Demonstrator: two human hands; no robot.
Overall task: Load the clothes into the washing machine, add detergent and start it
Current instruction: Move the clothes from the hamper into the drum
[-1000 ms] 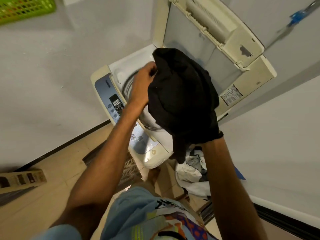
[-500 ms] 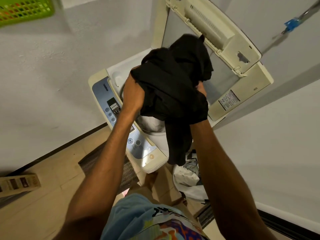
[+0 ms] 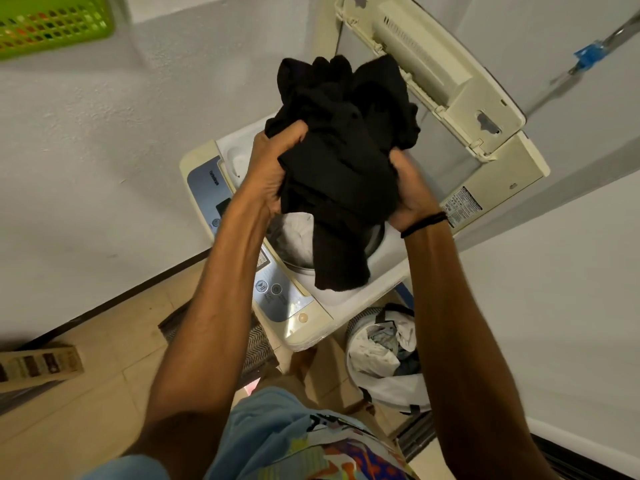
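Note:
A bunched black garment [image 3: 341, 168] hangs over the open drum [image 3: 294, 242] of a cream top-loading washing machine [image 3: 301, 327]. My left hand [image 3: 273, 164] grips its left side, fingers curled into the cloth. My right hand [image 3: 412, 188] grips its right side; a black band sits on that wrist. One end of the garment dangles down over the drum's front rim. Light-coloured fabric shows inside the drum. The lid [image 3: 446, 74] stands raised behind. The blue control panel [image 3: 273, 289] runs along the machine's left edge.
A basket of white and grey laundry [image 3: 384, 348] stands on the floor right of the machine. A green basket [image 3: 52, 26] sits high at the top left. A cardboard box [image 3: 38, 365] lies at the left edge. Walls close in on both sides.
Both hands have gathered the black garment into a tighter bundle and shifted it over the drum. My right hand, hidden behind the cloth before, is now visible gripping its right side.

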